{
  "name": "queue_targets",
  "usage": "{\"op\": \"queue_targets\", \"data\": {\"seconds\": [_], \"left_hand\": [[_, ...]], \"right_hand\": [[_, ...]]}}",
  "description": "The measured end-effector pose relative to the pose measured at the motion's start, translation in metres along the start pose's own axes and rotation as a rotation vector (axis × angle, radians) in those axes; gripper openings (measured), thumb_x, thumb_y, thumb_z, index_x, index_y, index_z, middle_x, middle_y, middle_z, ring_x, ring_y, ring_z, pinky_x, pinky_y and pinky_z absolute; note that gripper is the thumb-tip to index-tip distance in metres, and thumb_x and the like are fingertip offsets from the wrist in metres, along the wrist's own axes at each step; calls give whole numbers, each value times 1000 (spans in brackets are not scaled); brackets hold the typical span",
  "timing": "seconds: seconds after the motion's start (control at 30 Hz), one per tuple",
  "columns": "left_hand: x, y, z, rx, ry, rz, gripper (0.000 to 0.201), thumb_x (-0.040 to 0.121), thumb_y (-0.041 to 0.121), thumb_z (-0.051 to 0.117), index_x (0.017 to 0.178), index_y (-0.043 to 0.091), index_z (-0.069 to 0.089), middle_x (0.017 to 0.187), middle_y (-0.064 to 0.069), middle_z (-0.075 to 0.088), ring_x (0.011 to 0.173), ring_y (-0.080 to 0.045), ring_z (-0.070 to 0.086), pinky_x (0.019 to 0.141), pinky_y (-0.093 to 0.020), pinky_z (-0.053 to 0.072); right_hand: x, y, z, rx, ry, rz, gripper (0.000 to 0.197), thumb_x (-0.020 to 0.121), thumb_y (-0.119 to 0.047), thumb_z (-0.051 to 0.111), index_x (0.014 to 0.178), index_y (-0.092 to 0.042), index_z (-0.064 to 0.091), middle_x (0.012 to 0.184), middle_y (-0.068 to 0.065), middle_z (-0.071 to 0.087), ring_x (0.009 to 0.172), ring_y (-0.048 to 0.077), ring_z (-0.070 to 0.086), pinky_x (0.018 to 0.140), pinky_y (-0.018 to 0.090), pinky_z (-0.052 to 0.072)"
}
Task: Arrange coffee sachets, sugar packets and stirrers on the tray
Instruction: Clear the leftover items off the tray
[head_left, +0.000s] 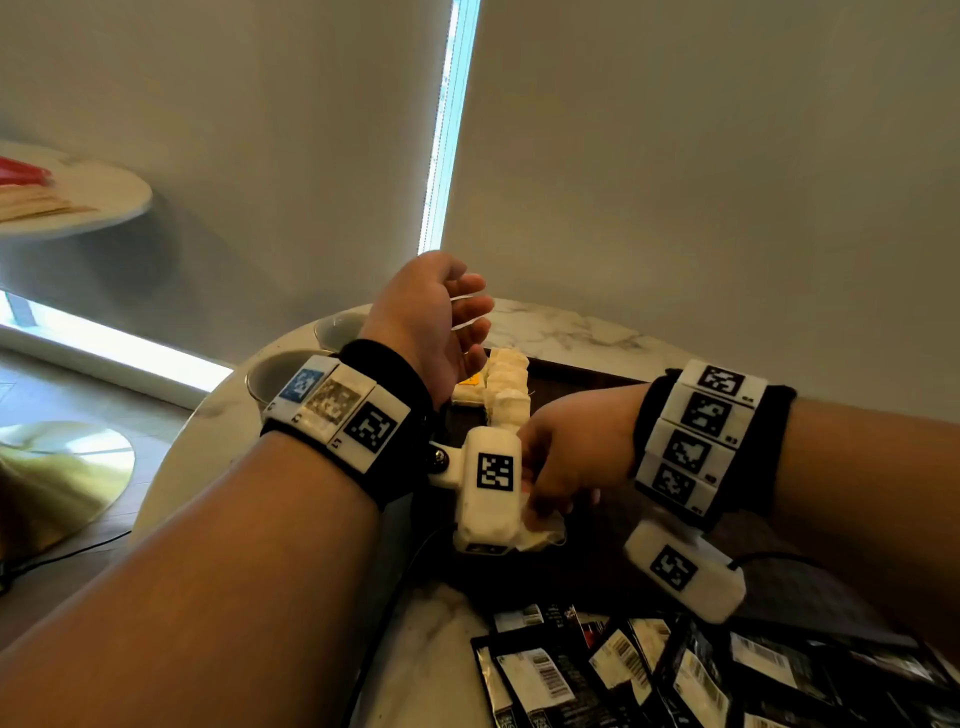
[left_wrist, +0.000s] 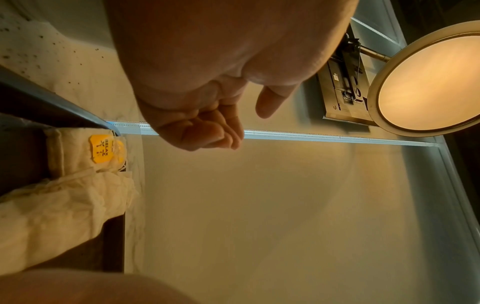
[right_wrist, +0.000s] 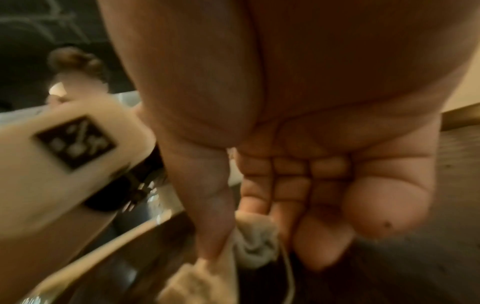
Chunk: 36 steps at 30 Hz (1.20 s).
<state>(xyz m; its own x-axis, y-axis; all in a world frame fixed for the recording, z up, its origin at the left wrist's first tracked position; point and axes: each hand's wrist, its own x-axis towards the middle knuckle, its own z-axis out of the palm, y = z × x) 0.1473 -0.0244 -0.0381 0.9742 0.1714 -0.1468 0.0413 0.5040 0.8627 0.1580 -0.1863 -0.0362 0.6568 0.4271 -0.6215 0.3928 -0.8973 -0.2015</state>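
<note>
- Right hand (head_left: 563, 457), centre of the head view, low over the dark tray (head_left: 582, 376); thumb and forefinger pinched on a small cream sachet (right_wrist: 255, 244), other fingers loosely curled beneath.
- Sachet in the pinch: soft, crumpled, gauzy and judged very light; a thin string trailing from it in the lower middle of the right-wrist view. Likely to fold or sag rather than hold shape, so best taken by a top edge or corner, gently, with the string kept from snagging.
- More cream sachets (head_left: 506, 387) lined in a row on the tray, running toward the upper centre; one with a yellow "RELAX" label (left_wrist: 106, 149) at mid-left of the left-wrist view, just beside the tray's edge.
- Left hand (head_left: 431, 317) raised above the row, upper centre of the head view, palm turned inward, fingers relaxed and slightly curled, holding nothing.
- Black coffee sachets (head_left: 675, 670) heaped loosely on the marble tabletop (head_left: 566, 327) at lower right, off the tray; flat, glossy foil, judged slippery and apt to slide over one another, so easier lifted singly by an edge.
- No stirrers discernible.
- Two cups (head_left: 283, 371) at the left of the tabletop.
</note>
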Motion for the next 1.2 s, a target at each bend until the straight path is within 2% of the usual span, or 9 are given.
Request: {"op": "queue_targets", "data": {"seconds": [0.1,0.2,0.37,0.57,0.73,0.83,0.9,1.0,1.2], "left_hand": [[0,0,0,2,-4,-23,21,91,30,51,100,17,65,84,0,62,70,-15,55,47,-22,45],[0,-1,2,35,-35,-68,18,91,27,56,101,15,65,89,-2,59,69,-14,53,49,-24,46],[-4,-8,8,154,-162,-148,19,93,20,65,110,13,60,101,-8,54,79,-17,52,65,-29,46],[-12,-13,11,232,-364,-194,7,99,15,59,104,10,61,83,-8,69,74,-17,65,69,-26,53],[-10,-14,12,218,-288,-123,10,101,0,53,95,8,55,78,-11,63,69,-17,64,58,-22,55],[-6,-15,10,185,-242,-134,7,100,1,55,96,6,55,79,-12,64,68,-17,65,57,-22,56],[-5,-15,10,186,-227,-132,5,100,2,55,97,6,55,80,-12,64,68,-17,65,56,-21,56],[-5,-16,10,196,-223,-105,9,101,2,53,94,7,55,77,-10,63,66,-16,63,55,-21,55],[-6,-16,10,227,-223,-159,13,96,16,66,104,8,60,68,-2,58,60,-11,55,52,-19,49]], "right_hand": [[-1,15,-13,232,62,-8,20,90,-17,72,109,-16,68,108,9,73,88,22,70,77,35,59],[-1,30,-24,661,270,-57,11,93,-8,64,104,-10,66,85,11,69,66,18,66,60,31,55],[0,37,-32,1053,470,-151,7,98,-10,58,103,-7,63,73,9,61,54,15,57,51,27,50],[0,33,-28,1106,499,-210,7,98,-13,57,100,-8,62,72,7,60,53,14,56,53,27,49],[1,32,-23,1115,490,-211,21,98,-27,60,106,-8,61,75,4,62,62,16,57,57,28,48],[4,38,-24,1061,587,-195,45,86,-44,73,118,-15,62,101,8,62,82,21,58,65,31,48],[4,40,-25,1030,601,-247,53,69,-42,82,114,-21,65,105,8,64,90,23,59,65,32,50],[3,40,-24,916,558,-301,42,64,-25,89,101,-17,71,98,9,70,89,23,63,62,30,49],[3,33,-22,954,660,-326,7,87,-5,71,91,-8,67,86,12,66,73,22,60,58,28,50]]}}
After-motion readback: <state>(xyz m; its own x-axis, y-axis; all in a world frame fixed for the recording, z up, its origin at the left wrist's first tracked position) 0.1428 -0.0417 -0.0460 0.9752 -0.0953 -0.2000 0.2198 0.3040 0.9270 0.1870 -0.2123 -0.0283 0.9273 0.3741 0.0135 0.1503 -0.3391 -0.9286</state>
